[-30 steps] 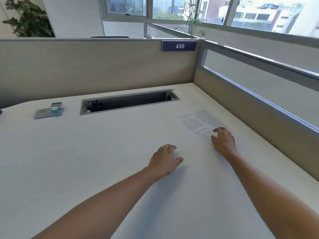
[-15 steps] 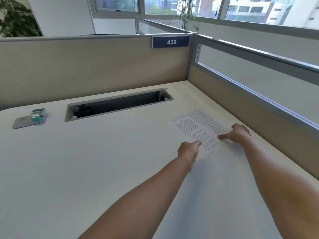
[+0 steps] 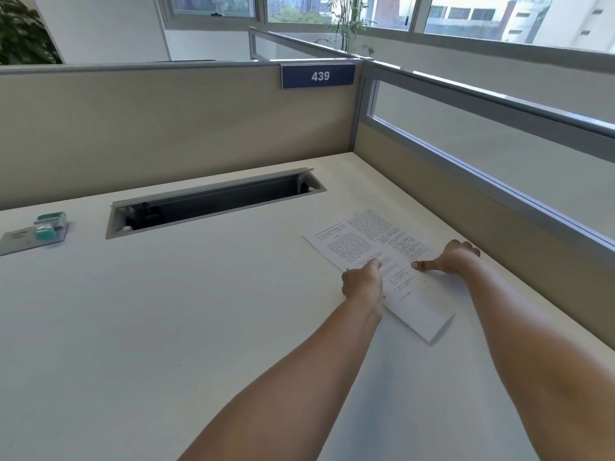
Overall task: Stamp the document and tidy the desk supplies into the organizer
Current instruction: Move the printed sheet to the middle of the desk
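Document [image 3: 361, 241] on the right of the desk [image 3: 166, 311], steadied, presumably for stamping, by the right hand [image 3: 455, 258], forefinger straight and pressing the page, and the left hand [image 3: 362, 281] at its edge (pinching or pressing: indiscernible).

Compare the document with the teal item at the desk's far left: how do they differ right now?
The document is a flat white printed sheet; the teal item is small and blocky. The document lies at right, touched by the left hand and right hand; the teal item sits untouched on a grey pad at left. Both are on the desk.
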Motion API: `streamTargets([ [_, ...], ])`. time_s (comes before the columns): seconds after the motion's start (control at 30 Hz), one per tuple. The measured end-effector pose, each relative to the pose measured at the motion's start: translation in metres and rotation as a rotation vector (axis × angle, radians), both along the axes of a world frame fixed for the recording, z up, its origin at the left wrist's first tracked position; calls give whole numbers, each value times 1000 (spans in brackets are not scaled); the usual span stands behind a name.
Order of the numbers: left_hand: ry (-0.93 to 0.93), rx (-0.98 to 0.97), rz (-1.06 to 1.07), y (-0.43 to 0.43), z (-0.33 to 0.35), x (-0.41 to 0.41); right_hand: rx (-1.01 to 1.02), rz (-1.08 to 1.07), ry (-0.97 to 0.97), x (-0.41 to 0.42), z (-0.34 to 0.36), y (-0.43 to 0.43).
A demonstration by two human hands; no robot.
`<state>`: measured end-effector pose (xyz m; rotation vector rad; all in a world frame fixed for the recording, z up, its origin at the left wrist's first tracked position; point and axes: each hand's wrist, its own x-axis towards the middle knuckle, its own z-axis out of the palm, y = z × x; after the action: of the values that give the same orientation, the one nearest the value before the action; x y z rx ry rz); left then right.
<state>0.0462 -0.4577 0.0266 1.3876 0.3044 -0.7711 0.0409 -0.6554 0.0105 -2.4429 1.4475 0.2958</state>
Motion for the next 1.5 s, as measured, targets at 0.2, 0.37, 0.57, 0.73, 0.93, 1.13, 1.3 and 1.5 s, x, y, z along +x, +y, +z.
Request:
streamTargets([
  [0.2, -4, -7, 14, 16, -10, 9, 101, -15, -92, 2, -15, -10],
  [0.37, -103, 53, -143, 26, -15, 7, 126, -7, -115, -4, -20, 1],
  [0.57, -182, 63, -141, 39, -22, 5, 141, -63, -275, -18, -22, 36],
  [0.73, -296, 197, -41, 86, -23, 17, 244, -88, -513, -19, -20, 84],
  [0.93, -356, 178, 116, 164, -21, 33, 378, 10, -691, -9, -8, 157],
  [1.13, -393, 235, 235, 255, -18, 44, 441, 200, -677, 1, -8, 244],
  [1.3, -431, 337, 312, 332, -21, 46, 480, 357, -638, 3, -10, 315],
  [1.5, -493, 529, 346, 406, -24, 37, 483, 443, -571, 1, -18, 375],
])
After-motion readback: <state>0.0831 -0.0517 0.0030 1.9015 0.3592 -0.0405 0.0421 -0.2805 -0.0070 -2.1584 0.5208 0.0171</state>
